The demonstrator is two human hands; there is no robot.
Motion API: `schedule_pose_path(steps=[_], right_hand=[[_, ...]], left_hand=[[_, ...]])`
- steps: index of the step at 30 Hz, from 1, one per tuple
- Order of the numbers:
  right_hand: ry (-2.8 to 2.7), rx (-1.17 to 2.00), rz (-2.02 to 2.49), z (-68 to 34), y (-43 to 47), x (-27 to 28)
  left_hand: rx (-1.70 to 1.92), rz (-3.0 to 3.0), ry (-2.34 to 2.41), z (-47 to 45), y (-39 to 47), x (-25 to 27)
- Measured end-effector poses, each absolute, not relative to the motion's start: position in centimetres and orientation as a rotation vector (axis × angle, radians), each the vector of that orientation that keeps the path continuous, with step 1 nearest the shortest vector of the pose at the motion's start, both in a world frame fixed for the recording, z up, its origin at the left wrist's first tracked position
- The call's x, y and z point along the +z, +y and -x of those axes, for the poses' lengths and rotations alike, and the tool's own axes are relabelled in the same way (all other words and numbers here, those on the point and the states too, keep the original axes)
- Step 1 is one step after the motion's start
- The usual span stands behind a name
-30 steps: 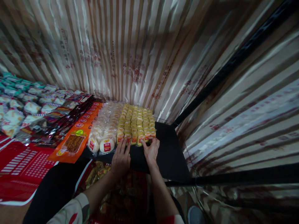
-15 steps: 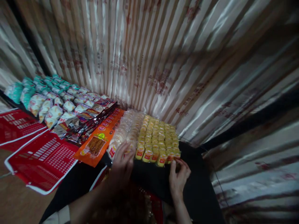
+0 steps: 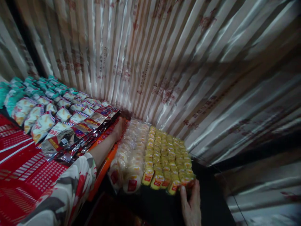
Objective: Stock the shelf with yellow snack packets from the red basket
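My left hand (image 3: pixel 120 126) reaches far across an orange snack packet (image 3: pixel 108 163), near the foot of the foil wall. Its fingers are blurred and mostly hidden, so their hold cannot be made out. At the front right corner of rows of small yellow-wrapped cakes (image 3: pixel 164 157), my right hand (image 3: pixel 192 202) has thumb and fingers apart, the tips touching or very close to the last cake. Between the orange packet and the yellow cakes lie two rows of clear-wrapped round white cakes (image 3: pixel 131 157), red labels at their front ends.
To the left lie dark red foil packets (image 3: pixel 87 131), white snack bags (image 3: pixel 43 125) and teal bags (image 3: pixel 14 97). Red plastic baskets (image 3: pixel 30 169) stand at the left front. A pleated silvery sheet (image 3: pixel 141 62) rises behind the black table surface (image 3: pixel 160 204).
My left hand has left the front of the white cakes and moved far back over the orange packet. The right hand's fingers have spread at the yellow cakes' corner. The view has shifted.
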State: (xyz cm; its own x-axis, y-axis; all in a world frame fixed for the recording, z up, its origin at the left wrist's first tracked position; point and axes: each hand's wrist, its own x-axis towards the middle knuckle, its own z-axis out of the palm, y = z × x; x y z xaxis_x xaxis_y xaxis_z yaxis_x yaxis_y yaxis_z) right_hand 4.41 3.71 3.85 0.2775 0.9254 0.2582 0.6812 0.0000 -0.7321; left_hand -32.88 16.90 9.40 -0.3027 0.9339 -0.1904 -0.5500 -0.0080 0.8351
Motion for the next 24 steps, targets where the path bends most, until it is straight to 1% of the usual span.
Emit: schedule_pose_path(steps=[4, 8, 15, 24], right_hand=[[-1.415, 0.462, 1.787, -4.4, 3.8, 3.8], [-1.426, 0.447, 1.770, -4.5, 4.1, 3.4], [-1.414, 0.423, 1.769, -4.4, 4.3, 3.3], [-1.411, 0.419, 1.766, -4.2, 4.4, 3.2]], left_hand=[[1.592, -0.421, 1.021, 32.8, 20.3, 8.3], [1.568, -0.403, 1.027, 33.4, 21.8, 7.3], [1.518, -0.382, 0.988, 32.6, 22.3, 7.4], [1.589, -0.395, 0.984, 31.6, 22.6, 6.6]])
